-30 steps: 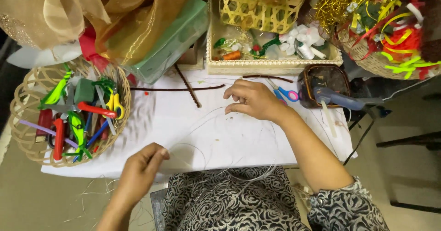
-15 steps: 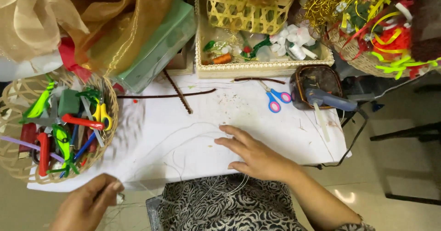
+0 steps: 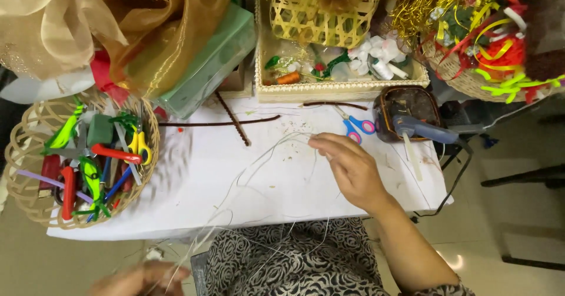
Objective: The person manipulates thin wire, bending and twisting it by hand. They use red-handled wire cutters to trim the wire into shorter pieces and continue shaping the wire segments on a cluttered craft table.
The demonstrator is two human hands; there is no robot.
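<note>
Wire strands (image 3: 259, 166) ran from my right hand (image 3: 352, 169), pinched at its fingertips, to my blurred left hand (image 3: 141, 277), gripping them below the table's (image 3: 194, 184) near edge.

The right hand (image 3: 352, 169) rests on the white table (image 3: 194, 178), its fingertips pinching thin pale strands (image 3: 259, 160); the left hand (image 3: 138, 278), blurred, holds their lower ends below the table edge; blue scissors (image 3: 355, 128) lie just beyond; a woven basket (image 3: 29, 149) of tools sits left.
</note>
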